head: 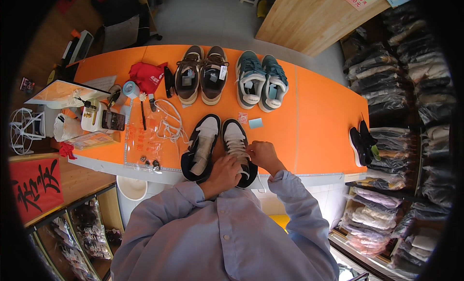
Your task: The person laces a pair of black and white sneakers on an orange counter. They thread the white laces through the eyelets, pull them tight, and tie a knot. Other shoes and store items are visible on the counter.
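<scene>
A pair of black-and-white high-top sneakers stands at the table edge in front of me, toes away. The right-hand sneaker (235,133) has a white shoelace (237,147) threaded through its front eyelets. My left hand (224,172) grips this sneaker around the tongue and upper laces. At the eyelets on its right side, my right hand (265,156) has its fingers curled in; whether they pinch the lace is hidden. One lace end hangs below the right wrist. The left-hand sneaker (203,147) shows no lace, and pale padding fills its opening. Another white shoelace (173,127) lies loosely coiled farther left.
Beyond are brown sneakers (201,76) and teal sneakers (261,81). Black shoes (361,145) sit at the right end of the orange table (319,125). Leftward are a red bag (148,76), a folding knife (169,81), a clear plastic sheet (134,154) and a phone (113,120).
</scene>
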`<state>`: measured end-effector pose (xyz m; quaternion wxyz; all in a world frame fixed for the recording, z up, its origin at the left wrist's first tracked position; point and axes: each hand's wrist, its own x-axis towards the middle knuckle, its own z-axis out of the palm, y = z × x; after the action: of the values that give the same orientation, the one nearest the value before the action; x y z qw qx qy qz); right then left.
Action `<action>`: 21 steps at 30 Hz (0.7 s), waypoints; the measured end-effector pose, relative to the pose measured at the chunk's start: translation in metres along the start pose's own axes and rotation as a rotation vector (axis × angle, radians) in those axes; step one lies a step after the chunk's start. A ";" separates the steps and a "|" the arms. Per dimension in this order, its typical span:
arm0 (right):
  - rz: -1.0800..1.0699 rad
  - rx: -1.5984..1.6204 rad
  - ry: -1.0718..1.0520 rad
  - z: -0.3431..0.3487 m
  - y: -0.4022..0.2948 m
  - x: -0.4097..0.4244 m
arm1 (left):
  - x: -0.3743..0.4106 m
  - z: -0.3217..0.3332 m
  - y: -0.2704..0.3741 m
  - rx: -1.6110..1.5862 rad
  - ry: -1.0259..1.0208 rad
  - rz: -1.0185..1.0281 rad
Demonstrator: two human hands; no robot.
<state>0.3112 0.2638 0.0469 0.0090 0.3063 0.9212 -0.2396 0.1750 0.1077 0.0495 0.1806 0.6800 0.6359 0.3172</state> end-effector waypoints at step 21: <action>0.275 0.544 0.025 0.044 0.005 -0.005 | -0.005 0.007 -0.001 -0.130 0.018 -0.109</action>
<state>0.3123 0.2453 0.0068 -0.0526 0.4221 0.7732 -0.4704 0.1789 0.1039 0.0423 0.2358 0.6285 0.6514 0.3536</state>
